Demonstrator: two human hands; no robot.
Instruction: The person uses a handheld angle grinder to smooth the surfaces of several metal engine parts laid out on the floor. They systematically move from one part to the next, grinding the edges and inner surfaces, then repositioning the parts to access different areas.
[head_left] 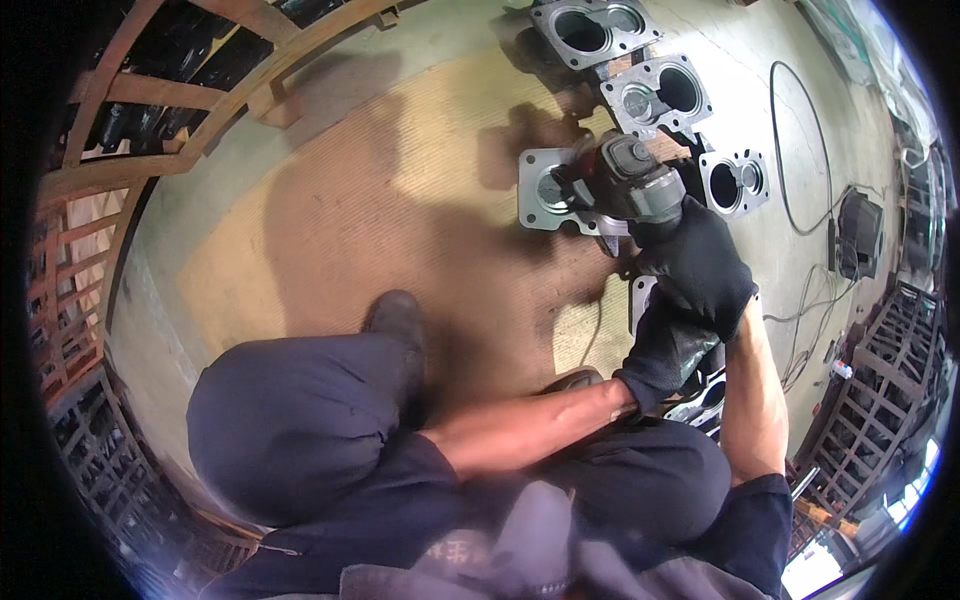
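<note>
power tool (632,180) juts from right hand (698,268) toward flanged casting (546,194)

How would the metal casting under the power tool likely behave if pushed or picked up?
The casting should stay stiff, since its grey surface looks like solid metal. It is probably heavy for its size, though the openings through it may save some weight. Its flat, squared-off flange makes rolling unlikely.

Wooden rack (165,92) upper left; ribbed tan sheet (400,230) centre; dark box (860,235) right, perhaps fan.
</note>
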